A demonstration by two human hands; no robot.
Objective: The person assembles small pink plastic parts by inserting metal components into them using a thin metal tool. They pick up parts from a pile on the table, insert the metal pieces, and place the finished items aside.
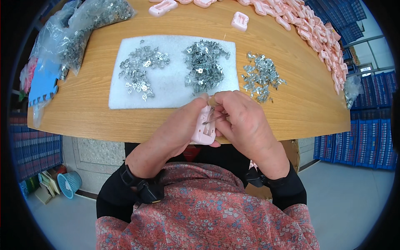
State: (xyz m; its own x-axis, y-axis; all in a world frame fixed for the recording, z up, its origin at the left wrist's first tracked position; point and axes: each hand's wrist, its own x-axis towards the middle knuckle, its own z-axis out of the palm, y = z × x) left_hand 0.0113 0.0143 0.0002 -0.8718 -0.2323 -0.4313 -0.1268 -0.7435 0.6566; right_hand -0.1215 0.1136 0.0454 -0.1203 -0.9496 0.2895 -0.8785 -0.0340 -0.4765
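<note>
My left hand (pixel 175 129) is closed around a pale pink plastic casing (pixel 203 136) with a recessed compartment, tilted up near the table's front edge. In my right hand (pixel 246 121) is a thin metal tool (pixel 217 118) that looks like tweezers, its slim tips at the casing's open compartment. The fingers of both hands meet at the casing's upper end, and what lies between them there is hidden. Just beyond, a white foam pad (pixel 173 89) bears one pile of small metal contact plates (pixel 143 66) and another of metal spring contacts (pixel 204 66).
Right of the pad lies a loose pile of metal parts (pixel 262 77). Many pink casings (pixel 300 21) are heaped along the far right edge, with a single casing (pixel 239 21) apart. Bags of metal parts (pixel 79 46) rest at the far left. Blue crates (pixel 358 137) stand beyond the table.
</note>
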